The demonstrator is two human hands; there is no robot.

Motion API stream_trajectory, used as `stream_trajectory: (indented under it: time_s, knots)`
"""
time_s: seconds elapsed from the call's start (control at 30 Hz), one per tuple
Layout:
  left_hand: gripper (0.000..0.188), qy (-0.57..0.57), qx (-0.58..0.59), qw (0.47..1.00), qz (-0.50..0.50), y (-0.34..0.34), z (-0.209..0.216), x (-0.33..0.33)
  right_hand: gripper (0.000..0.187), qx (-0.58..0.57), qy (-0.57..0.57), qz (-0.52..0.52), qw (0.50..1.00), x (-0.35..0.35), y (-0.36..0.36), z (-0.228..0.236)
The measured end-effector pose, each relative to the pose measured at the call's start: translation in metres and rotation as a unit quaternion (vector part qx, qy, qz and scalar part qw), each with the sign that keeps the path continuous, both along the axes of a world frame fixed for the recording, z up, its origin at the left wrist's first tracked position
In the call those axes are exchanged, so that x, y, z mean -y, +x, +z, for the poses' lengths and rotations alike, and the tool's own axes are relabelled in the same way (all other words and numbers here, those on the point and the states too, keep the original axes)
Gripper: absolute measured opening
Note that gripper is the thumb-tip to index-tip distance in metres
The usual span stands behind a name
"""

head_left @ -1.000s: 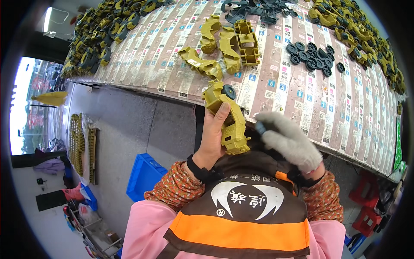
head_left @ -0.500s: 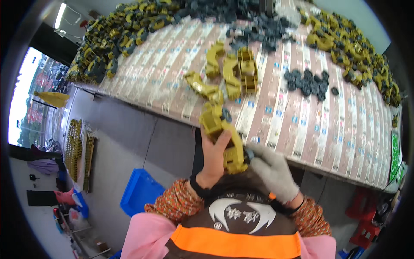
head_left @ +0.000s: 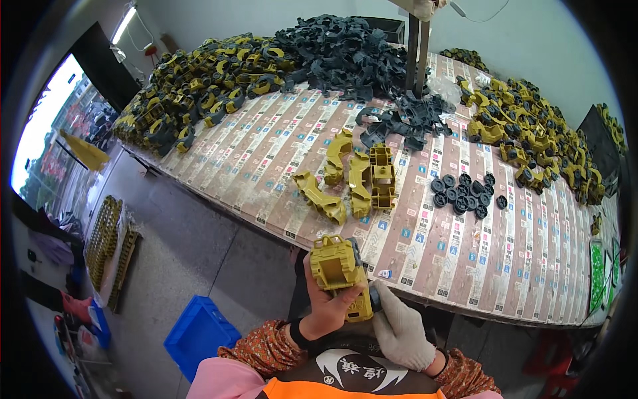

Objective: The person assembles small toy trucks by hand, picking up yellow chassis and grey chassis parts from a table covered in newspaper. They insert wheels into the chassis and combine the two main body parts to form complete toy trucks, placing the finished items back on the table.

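My bare left hand point(head_left: 324, 311) is closed round a yellow plastic toy vehicle body point(head_left: 335, 265), its hollow end facing up. One dark wheel point(head_left: 355, 250) sits on the body's right side near the top. Lower on that same side, my right hand point(head_left: 403, 334), in a pale knitted glove, has its fingers pressed on a second dark wheel point(head_left: 376, 298) against the body. Several more yellow bodies point(head_left: 359, 185) lie on the table just beyond, with a small group of loose dark wheels point(head_left: 462, 194) to their right.
The table point(head_left: 266, 143) is covered in printed paper strips. Heaps of yellow-and-black toy vehicles rise at left point(head_left: 199, 86) and right point(head_left: 531, 126), with a heap of dark plastic parts point(head_left: 345, 53) at the back beside a metal post point(head_left: 417, 56). A blue bin point(head_left: 199, 332) stands on the floor.
My view has tilted up, so more of the table's far side shows and my hands sit lower. The toy body is more upright; both hands stay on it.
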State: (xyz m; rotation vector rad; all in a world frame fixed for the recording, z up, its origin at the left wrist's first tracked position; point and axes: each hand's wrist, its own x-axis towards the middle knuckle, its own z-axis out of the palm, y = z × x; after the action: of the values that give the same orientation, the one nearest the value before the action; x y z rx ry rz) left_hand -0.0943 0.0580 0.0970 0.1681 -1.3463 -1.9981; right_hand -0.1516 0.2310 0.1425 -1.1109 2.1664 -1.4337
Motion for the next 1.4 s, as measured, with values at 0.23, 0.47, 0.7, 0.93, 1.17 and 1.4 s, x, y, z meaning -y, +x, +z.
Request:
stream_trajectory:
  time_s: [0.23, 0.47, 0.7, 0.93, 1.17, 1.4]
  knots:
    - [0.074, -0.015, 0.053, 0.998, -0.013, -0.008, 0.023, 0.007, 0.072, -0.040, -0.004, 0.018, 0.999, 0.004, 0.004, -0.002]
    - [0.080, -0.282, -0.111, 0.951, 0.057, -0.014, 0.006, 0.004, 0.074, 0.015, 0.021, 0.034, 0.999, 0.003, -0.002, -0.003]
    - [0.075, -0.295, -0.080, 0.952, -0.029, -0.027, 0.007, 0.014, 0.068, 0.021, 0.078, 0.041, 0.996, 0.004, -0.023, 0.004]
    - [0.088, -0.294, 0.318, 0.836, -0.338, -0.038, 0.066, 0.042, 0.070, 0.003, -0.036, -0.085, 0.996, -0.012, -0.065, 0.047]
    - [0.091, -0.066, 0.273, 0.808, -0.519, -0.030, 0.037, 0.052, 0.051, 0.147, -0.007, 0.001, 0.989, -0.014, -0.069, 0.025]
    - [0.103, 0.128, 0.081, 0.904, -0.401, -0.034, 0.011, 0.048, 0.024, 0.018, -0.065, -0.174, 0.982, -0.017, -0.073, -0.014]
